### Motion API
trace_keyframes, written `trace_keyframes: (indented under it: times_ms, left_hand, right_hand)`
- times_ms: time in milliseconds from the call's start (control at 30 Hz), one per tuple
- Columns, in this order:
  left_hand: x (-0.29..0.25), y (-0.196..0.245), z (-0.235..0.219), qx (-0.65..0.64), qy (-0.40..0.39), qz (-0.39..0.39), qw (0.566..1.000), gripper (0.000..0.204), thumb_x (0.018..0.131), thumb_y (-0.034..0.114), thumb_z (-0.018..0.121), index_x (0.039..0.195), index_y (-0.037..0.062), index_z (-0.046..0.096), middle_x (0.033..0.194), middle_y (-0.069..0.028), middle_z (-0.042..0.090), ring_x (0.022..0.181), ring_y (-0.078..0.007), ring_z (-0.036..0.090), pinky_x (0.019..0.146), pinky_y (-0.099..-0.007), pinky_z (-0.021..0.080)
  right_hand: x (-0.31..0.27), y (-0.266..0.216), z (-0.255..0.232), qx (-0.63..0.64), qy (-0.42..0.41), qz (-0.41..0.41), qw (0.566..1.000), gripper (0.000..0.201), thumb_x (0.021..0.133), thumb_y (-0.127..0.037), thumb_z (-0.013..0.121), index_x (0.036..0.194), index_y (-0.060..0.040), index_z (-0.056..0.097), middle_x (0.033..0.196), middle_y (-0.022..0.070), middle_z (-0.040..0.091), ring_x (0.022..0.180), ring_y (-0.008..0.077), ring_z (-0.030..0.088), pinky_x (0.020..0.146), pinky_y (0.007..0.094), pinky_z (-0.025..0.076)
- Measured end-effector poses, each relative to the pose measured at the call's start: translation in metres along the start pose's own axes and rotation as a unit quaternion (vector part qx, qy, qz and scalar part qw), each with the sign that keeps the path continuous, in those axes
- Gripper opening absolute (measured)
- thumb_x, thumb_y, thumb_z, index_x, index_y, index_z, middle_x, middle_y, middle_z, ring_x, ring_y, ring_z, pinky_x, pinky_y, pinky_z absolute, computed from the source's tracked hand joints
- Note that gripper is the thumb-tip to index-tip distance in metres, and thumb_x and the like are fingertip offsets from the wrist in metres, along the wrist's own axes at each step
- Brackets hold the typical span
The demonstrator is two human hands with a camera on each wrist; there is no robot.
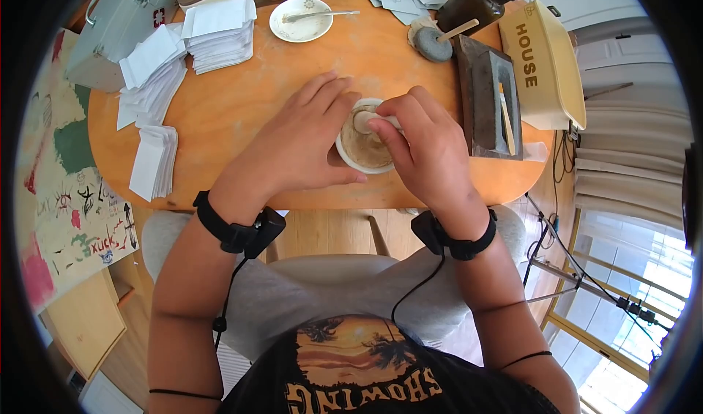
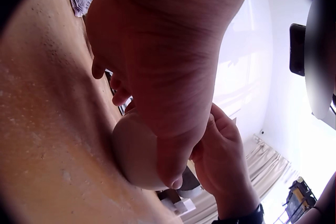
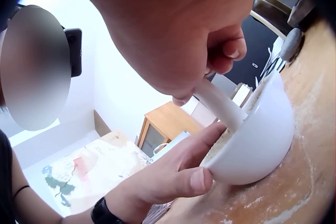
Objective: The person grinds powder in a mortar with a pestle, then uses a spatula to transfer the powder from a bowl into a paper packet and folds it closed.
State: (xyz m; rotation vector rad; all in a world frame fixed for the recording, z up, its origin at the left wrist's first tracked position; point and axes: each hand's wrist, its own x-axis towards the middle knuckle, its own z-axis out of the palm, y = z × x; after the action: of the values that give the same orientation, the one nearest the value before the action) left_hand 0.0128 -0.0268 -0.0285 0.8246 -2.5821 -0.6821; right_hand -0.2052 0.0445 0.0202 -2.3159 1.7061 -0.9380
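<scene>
A white mortar [image 1: 375,169] with beige powder inside stands near the table's front edge. The left hand [image 1: 300,139] curves round its left side, thumb at the near rim; in the right wrist view that thumb presses the outside of the white bowl [image 3: 257,145]. Between thumb and curled fingers, the right hand [image 1: 433,147] grips a white pestle [image 3: 223,106], whose lower end is down in the powder. In the left wrist view the left hand [image 2: 163,71] covers much of the bowl [image 2: 137,153], with the right hand [image 2: 223,161] behind it.
Stacks of white paper [image 1: 220,37] lie at the left, beside a metal case [image 1: 124,33]. A small dish [image 1: 296,30] with a spoon is at the back. On the right are a grey stone disc [image 1: 432,44], a dark jar [image 1: 472,8], a dark tray [image 1: 480,106] and a yellow box [image 1: 545,70].
</scene>
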Motion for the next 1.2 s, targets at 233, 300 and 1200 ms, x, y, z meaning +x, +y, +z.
trace_keyframes:
  times_ms: [233, 300, 1200]
  left_hand:
    - [0.0, 0.001, 0.0, 0.003, 0.003, 0.0, 1.0, 0.102, 0.077, 0.045, 0.099, 0.156, -0.0019, 0.054, 0.17, -0.0229, 0.047, 0.163, -0.0476, 0.036, 0.132, -0.054, 0.038]
    - [0.0, 0.001, -0.001, 0.003, 0.0, -0.001, 1.0, 0.102, 0.077, 0.045, 0.099, 0.156, -0.0016, 0.054, 0.17, -0.0225, 0.047, 0.163, -0.0475, 0.036, 0.132, -0.0539, 0.038]
    - [-0.002, 0.003, -0.003, -0.007, -0.007, -0.011, 1.0, 0.103, 0.078, 0.045, 0.098, 0.157, -0.003, 0.053, 0.171, -0.022, 0.046, 0.165, -0.0463, 0.034, 0.134, -0.0533, 0.037]
  right_hand:
    - [-0.001, -0.005, 0.004, 0.009, 0.002, -0.014, 1.0, 0.018, 0.096, -0.017, 0.084, 0.103, -0.0072, 0.07, 0.095, 0.0114, 0.065, 0.087, 0.0366, 0.068, 0.073, 0.0468, 0.056]
    - [0.0, -0.006, -0.003, 0.007, 0.007, -0.02, 1.0, 0.018, 0.096, -0.017, 0.085, 0.103, -0.0073, 0.07, 0.095, 0.0111, 0.065, 0.087, 0.0362, 0.068, 0.073, 0.0466, 0.056]
    - [-0.004, -0.008, -0.004, 0.039, -0.025, 0.015, 0.999, 0.018, 0.098, -0.016, 0.084, 0.103, -0.0057, 0.069, 0.096, 0.0138, 0.07, 0.085, 0.0396, 0.07, 0.072, 0.0484, 0.056]
